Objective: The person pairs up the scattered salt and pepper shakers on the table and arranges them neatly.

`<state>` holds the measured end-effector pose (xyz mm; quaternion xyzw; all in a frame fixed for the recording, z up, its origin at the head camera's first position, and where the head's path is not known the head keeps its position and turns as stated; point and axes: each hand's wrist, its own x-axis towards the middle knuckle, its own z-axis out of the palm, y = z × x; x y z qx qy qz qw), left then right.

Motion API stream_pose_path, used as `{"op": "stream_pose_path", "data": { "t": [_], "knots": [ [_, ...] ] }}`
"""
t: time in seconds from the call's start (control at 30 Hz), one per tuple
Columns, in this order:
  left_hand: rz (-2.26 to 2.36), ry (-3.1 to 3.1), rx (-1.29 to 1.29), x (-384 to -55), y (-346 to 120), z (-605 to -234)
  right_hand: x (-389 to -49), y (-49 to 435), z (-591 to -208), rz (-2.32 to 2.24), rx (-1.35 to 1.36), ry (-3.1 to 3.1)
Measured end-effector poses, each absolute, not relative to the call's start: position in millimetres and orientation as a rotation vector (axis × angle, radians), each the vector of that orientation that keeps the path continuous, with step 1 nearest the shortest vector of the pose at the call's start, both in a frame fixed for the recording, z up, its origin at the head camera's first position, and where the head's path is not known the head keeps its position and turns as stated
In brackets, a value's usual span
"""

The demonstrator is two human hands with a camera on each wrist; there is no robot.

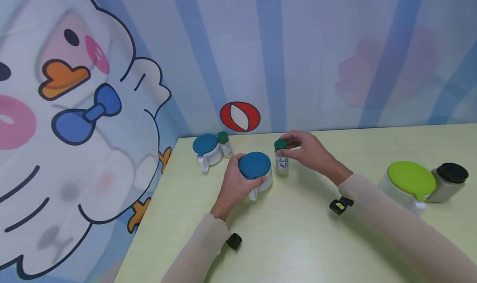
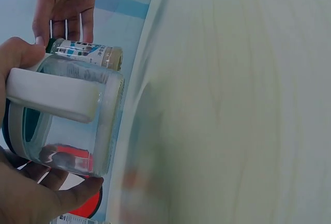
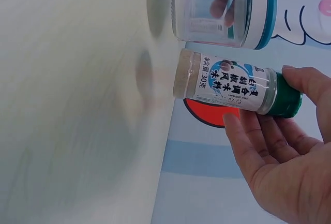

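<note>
My left hand [image 1: 234, 185] grips a glass jar with a blue lid [image 1: 255, 166] and a white handle [image 2: 54, 92], thumb on one side and fingers on the other. Just right of it, my right hand [image 1: 310, 152] pinches a small spice bottle [image 3: 232, 85] by its green cap [image 3: 285, 97]. This bottle is clear, holds pale powder and bears a printed label. Jar and bottle are both upright, side by side, their bases close over the tabletop.
Behind the left hand, a second blue-lidded jar [image 1: 206, 148] and another green-capped bottle [image 1: 224, 143] stand together near the back edge. At right, a green-lidded jar [image 1: 410, 178] and a black-lidded jar [image 1: 449, 181] stand by the right forearm. A printed wall [image 1: 316, 59] rises behind the table [image 1: 290, 241].
</note>
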<state>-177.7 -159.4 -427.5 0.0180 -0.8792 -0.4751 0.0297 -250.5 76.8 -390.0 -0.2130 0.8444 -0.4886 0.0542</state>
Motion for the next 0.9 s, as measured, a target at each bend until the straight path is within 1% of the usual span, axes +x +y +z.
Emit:
{"op": "stream_pose_path", "data": {
  "t": [0.6, 0.9],
  "knots": [
    [-1.504, -2.696, -0.028, -182.0, -140.5, -426.0, -220.9, 117.2, -390.0, -1.501, -0.580, 2.658],
    [-1.528, -2.702, -0.058, -183.5, -130.0, -424.8, -212.1, 136.2, -394.5, -1.546, -0.515, 2.685]
  ]
}}
